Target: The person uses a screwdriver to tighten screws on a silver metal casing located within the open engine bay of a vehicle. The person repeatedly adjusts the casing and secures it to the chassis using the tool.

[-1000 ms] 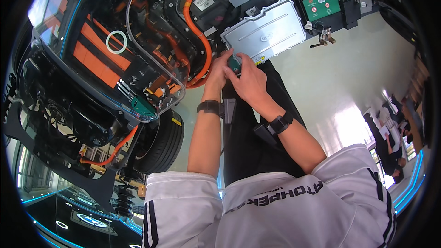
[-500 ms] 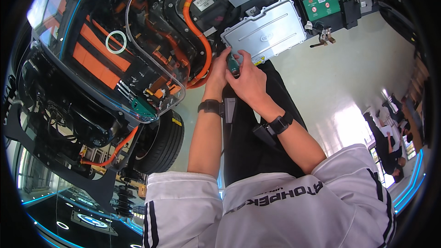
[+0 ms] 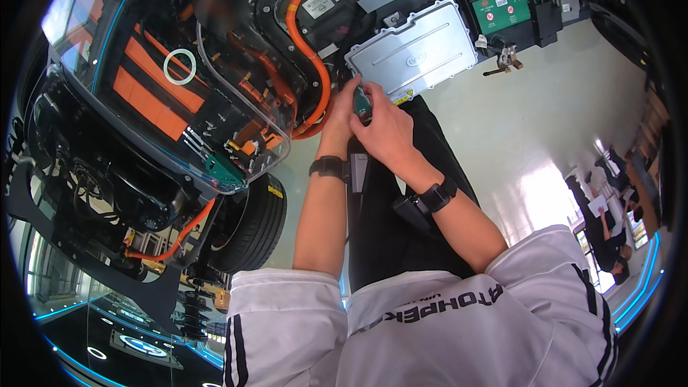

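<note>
A short dark green tool handle (image 3: pixel 362 105) is gripped in my right hand (image 3: pixel 388 123), its fingers and thumb curled around it. The far end of the tool is hidden, so its exact kind does not show. Pressed in close on the left is my left hand (image 3: pixel 342 111), fingertips bunched together by the handle's far end; whatever they pinch is hidden. Both hands are at the near left corner of a silver metal cover (image 3: pixel 416 50) with a bolted, scalloped rim.
A thick orange cable (image 3: pixel 322 79) curves past my left hand. Left of it are a transparent panel edge (image 3: pixel 287 145), a green tool holder (image 3: pixel 224 170) and a tire (image 3: pixel 258 222). Beyond the cover on the right sits a green-labelled box (image 3: pixel 502 11). People (image 3: pixel 605 215) stand far right.
My right index finger has come down and closed more tightly over the green handle. The handle has turned slightly; my left hand has hardly moved.
</note>
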The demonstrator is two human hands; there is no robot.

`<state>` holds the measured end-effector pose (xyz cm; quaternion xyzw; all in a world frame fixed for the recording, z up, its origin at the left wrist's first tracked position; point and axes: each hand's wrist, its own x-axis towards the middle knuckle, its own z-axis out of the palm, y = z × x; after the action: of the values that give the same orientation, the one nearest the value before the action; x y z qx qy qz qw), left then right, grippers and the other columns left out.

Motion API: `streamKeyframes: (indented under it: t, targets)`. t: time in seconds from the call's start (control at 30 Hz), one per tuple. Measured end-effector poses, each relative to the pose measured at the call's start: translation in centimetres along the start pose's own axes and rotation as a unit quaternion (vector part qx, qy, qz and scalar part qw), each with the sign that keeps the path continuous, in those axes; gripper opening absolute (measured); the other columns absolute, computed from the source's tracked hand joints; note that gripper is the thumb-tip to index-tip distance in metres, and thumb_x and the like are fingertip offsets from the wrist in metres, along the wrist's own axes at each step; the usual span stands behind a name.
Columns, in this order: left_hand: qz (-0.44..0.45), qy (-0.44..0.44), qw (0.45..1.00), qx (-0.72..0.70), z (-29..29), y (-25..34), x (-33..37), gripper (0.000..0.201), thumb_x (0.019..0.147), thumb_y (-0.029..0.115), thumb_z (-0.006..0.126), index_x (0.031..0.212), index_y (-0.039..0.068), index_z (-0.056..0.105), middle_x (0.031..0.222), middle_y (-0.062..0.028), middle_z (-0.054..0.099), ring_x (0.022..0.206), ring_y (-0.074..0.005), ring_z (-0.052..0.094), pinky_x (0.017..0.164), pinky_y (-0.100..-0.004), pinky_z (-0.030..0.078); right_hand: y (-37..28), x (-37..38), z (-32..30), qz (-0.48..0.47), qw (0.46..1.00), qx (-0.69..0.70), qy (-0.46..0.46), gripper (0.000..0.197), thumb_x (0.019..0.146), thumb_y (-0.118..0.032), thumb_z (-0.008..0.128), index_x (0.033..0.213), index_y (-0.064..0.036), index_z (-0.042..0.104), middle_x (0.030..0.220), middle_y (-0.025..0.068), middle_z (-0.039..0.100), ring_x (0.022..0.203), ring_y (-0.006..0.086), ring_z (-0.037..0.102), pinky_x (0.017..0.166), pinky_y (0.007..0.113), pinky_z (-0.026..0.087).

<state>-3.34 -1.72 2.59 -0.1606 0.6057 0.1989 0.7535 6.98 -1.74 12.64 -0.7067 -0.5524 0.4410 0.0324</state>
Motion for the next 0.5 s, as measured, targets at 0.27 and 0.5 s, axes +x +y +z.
streamKeyframes:
  t: [0.27, 0.5]
  targets:
    - [-0.014, -0.036, 0.999, -0.023, -0.7, -0.3, 1.3, 0.032, 0.093, 0.038, 0.062, 0.095, 0.007, 0.061, 0.084, -0.0051, 0.061, 0.076, -0.0182, 0.061, 0.062, -0.0328, 0.051, -0.2, 0.1, -0.2, 0.033, 0.999, -0.009, -0.027, 0.057, 0.091, -0.039, 0.057, 0.132, -0.0019, 0.046, 0.083, 0.0172, 0.07, 0.078, 0.0378, 0.068, 0.069, 0.046, 0.053]
    - [0.041, -0.06, 0.997, -0.021, -1.9, -1.0, 2.8, 0.032, 0.093, 0.04, 0.06, 0.098, 0.008, 0.061, 0.093, -0.0067, 0.061, 0.081, -0.0199, 0.06, 0.065, -0.0325, 0.05, -0.5, 0.2, 0.1, 0.087, 0.995, -0.014, -0.049, 0.056, 0.094, -0.041, 0.056, 0.135, -0.0042, 0.046, 0.074, 0.0111, 0.066, 0.075, 0.0371, 0.067, 0.069, 0.045, 0.052]
